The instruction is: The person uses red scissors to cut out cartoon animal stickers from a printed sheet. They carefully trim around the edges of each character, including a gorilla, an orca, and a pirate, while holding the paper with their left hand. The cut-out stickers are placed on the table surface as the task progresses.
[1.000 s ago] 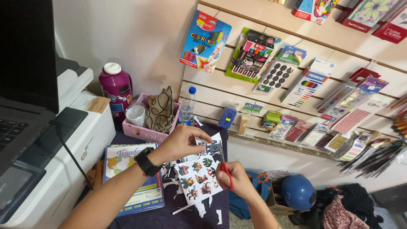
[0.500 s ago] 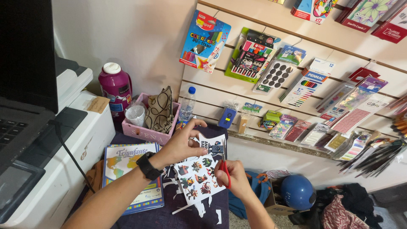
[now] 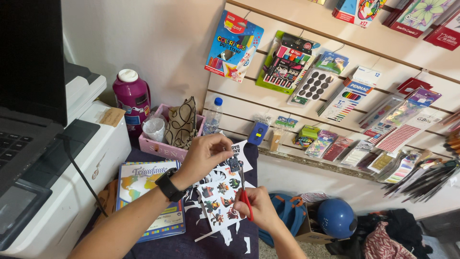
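My left hand [image 3: 205,154], with a black watch on the wrist, pinches the upper edge of a white sheet printed with small coloured pictures [image 3: 218,196]. It holds the sheet up over the dark purple table top [image 3: 191,244]. My right hand [image 3: 261,208] grips red-handled scissors [image 3: 244,192], whose blades point up into the sheet near a small dark picture at its top. White paper offcuts [image 3: 239,237] lie on the table below the sheet.
A colourful book [image 3: 143,192] lies left of the sheet. Behind it stand a pink basket [image 3: 163,146], a magenta bottle [image 3: 132,100] and a clear water bottle [image 3: 213,117]. A white printer [image 3: 62,192] with a laptop fills the left. Stationery packs hang on the wall; a blue helmet [image 3: 335,218] lies lower right.
My left hand has turned and lifted the sheet slightly, and the scissors have moved up along it toward the top edge.
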